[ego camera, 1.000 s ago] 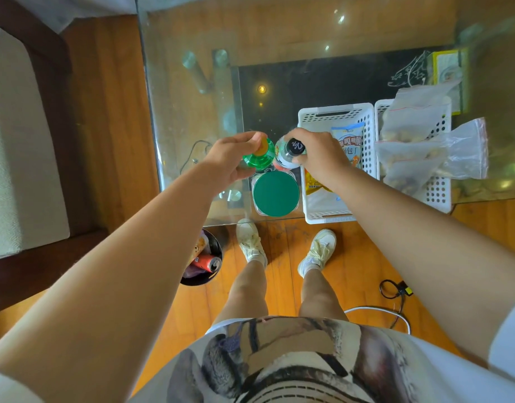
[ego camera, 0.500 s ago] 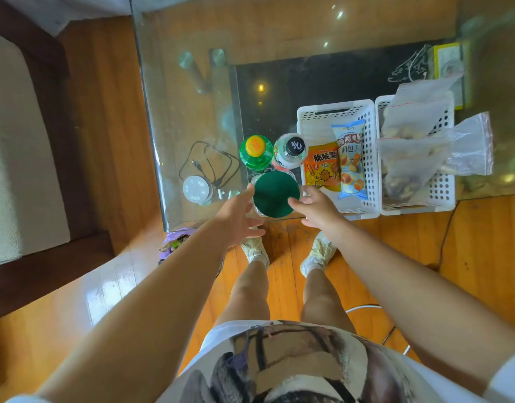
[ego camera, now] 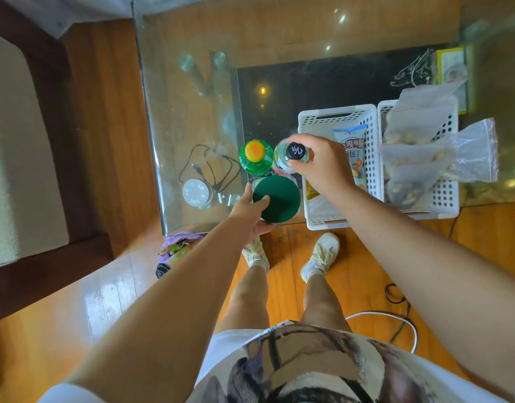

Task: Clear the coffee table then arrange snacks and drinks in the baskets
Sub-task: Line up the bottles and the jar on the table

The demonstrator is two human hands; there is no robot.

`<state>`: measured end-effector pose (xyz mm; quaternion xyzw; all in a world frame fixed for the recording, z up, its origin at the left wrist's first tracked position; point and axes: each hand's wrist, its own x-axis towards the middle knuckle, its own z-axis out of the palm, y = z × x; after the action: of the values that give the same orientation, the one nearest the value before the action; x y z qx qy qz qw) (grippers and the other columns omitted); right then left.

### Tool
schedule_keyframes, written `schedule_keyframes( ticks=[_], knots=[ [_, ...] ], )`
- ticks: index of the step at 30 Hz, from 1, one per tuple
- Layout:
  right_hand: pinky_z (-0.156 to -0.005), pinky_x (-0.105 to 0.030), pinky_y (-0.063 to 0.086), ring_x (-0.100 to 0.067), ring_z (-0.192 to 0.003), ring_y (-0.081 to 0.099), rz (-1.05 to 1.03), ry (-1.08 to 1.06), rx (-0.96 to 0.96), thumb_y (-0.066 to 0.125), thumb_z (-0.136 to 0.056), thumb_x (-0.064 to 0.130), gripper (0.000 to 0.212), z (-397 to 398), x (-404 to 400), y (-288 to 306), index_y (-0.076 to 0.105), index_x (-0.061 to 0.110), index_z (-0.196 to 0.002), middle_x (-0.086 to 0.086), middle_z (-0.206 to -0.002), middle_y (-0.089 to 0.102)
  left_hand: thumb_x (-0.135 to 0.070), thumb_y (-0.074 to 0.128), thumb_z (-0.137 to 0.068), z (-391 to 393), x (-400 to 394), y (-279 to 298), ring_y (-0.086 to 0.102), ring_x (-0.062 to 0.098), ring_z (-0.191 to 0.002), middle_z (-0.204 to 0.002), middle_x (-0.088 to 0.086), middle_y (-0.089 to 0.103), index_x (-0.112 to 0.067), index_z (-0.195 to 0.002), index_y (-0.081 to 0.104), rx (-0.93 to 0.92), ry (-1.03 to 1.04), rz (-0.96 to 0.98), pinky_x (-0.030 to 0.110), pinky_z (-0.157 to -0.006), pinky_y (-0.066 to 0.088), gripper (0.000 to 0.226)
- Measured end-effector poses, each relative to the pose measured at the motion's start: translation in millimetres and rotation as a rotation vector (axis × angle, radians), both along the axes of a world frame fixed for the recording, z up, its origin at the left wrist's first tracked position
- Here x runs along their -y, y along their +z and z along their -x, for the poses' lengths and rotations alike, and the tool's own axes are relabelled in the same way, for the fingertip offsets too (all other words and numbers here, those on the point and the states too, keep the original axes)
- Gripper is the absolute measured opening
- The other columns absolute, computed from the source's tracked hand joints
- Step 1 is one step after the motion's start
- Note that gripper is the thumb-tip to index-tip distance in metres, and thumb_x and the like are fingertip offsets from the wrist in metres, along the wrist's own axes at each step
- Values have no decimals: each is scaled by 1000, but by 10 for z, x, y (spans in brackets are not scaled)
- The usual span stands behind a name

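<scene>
Fingers of the right hand are curling around the neck of a black-capped bottle, thumb on the near side and fingertips wrapping over the far side, so the cap is showing between them. The bottle is standing upright on the glass coffee table, just beside a green bottle with a yellow cap on its left and just outside the left wall of a white basket.

The left hand is gripping a jar with a dark green lid: the thumb is lying along the lid's near edge and the fingers are reaching along the jar's left side. The jar is sitting at the table's near edge, right in front of the two bottles.

Inside the white basket a blue snack packet is lying lengthwise, with an orange packet partly hidden under the right wrist. A second white basket is touching it on the right, holding clear plastic bags of snacks that are spilling over its rim.

Under the glass, a round white device and a black cable are showing on the lower shelf. Below the table edge, a purple bag is sitting on the wooden floor, near the person's white shoes.
</scene>
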<state>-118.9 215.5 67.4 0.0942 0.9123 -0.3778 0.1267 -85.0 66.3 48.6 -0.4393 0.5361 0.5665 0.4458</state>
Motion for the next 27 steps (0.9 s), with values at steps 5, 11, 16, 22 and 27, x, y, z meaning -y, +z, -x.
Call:
schedule_keyframes(
  ticks=[5,11,16,22,27],
  knots=[
    [-69,-9,42,-9,-85,58,27,36,15,67,-78,10,34,49,-31,-8,68,21,-110,-3,-104,71,-17,42,-98,74,14,-43,57,40,-113,-152,4,23,-42,-146,15,5,-51,24,47,-89,53,60],
    [-82,-27,53,-19,-99,62,58,87,86,66,-78,9,38,103,-89,48,65,23,-114,-5,-109,69,-15,38,-99,92,-12,-82,53,40,-119,-152,4,22,-42,-146,14,9,-66,34,50,-90,53,60],
    [-87,-36,54,-20,-104,61,53,110,137,65,-78,9,39,142,-105,62,65,26,-114,-4,-111,68,-13,37,-99,92,-22,-99,53,42,-118,-152,3,22,-43,-146,16,-4,-59,30,51,-91,51,59],
    [-85,-36,54,-20,-103,61,30,107,132,67,-78,13,38,132,-104,76,65,26,-113,-3,-109,69,-13,38,-99,110,0,-119,52,42,-119,-150,4,24,-42,-145,18,-6,-85,50,51,-91,52,58],
    [-85,-38,54,-21,-104,61,32,119,135,68,-78,17,40,131,-116,38,62,27,-116,-3,-110,69,-12,37,-99,99,-10,-114,53,41,-118,-148,5,27,-44,-143,23,-15,-80,43,49,-89,53,56]
  ],
)
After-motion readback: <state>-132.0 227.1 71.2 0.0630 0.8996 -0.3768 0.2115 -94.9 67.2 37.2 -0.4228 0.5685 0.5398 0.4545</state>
